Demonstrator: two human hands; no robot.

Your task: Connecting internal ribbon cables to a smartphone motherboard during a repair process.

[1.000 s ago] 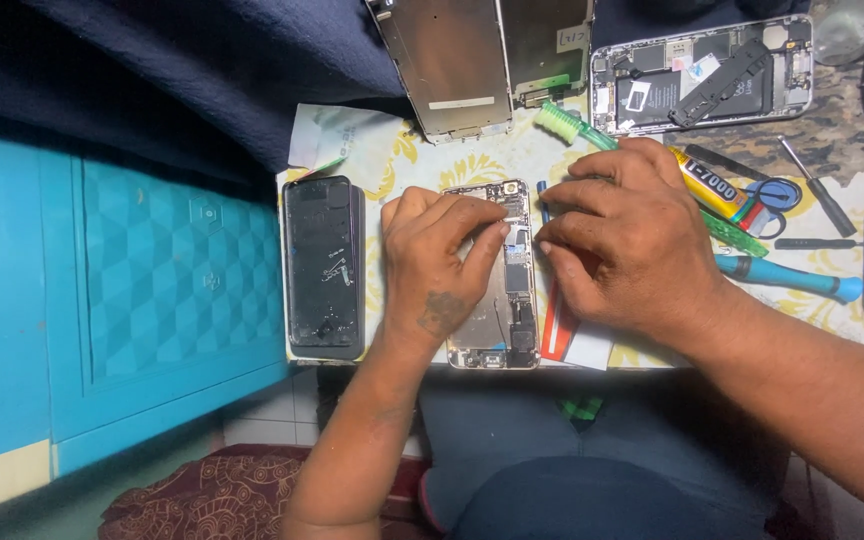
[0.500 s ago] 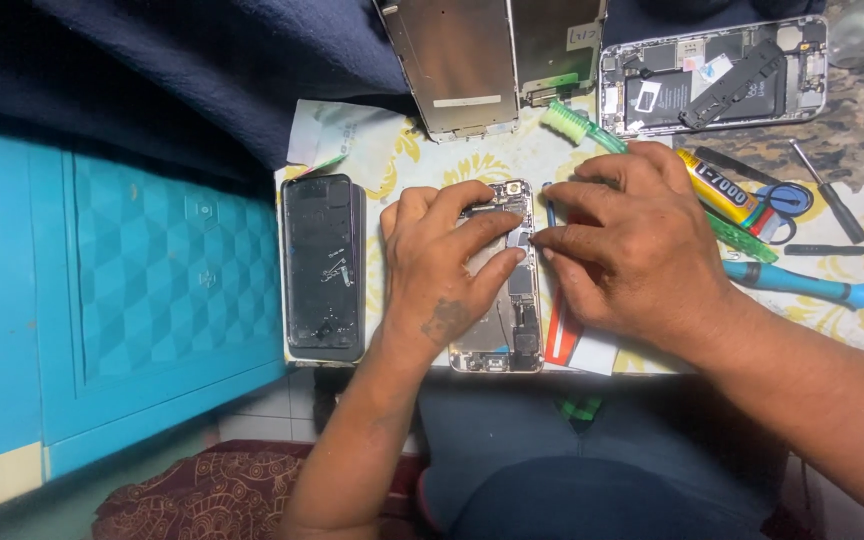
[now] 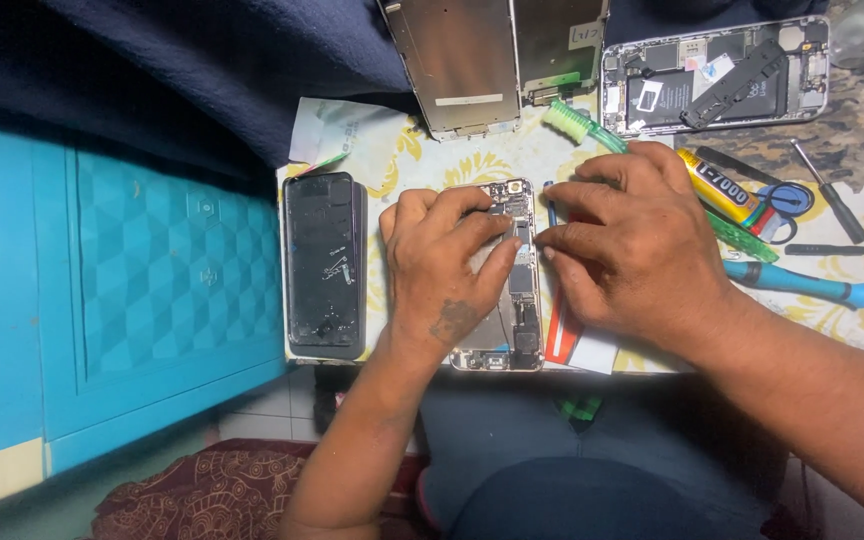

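The tabletop [image 3: 412, 160], covered in a floral yellow cloth, is strewn with an opened phone [image 3: 512, 290], a black screen [image 3: 324, 265], screwdrivers [image 3: 797, 282], scissors [image 3: 777, 205] and a glue tube [image 3: 717, 188].

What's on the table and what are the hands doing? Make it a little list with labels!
left hand: left hand rests on the opened phone, fingers on its insides
right hand: right hand touches the same phone from the other side
beside the phone: black phone frame
far edge: second opened phone, metal screen plate
tools: blue-handled screwdriver, yellow glue tube, small scissors
surface: flowered table cover
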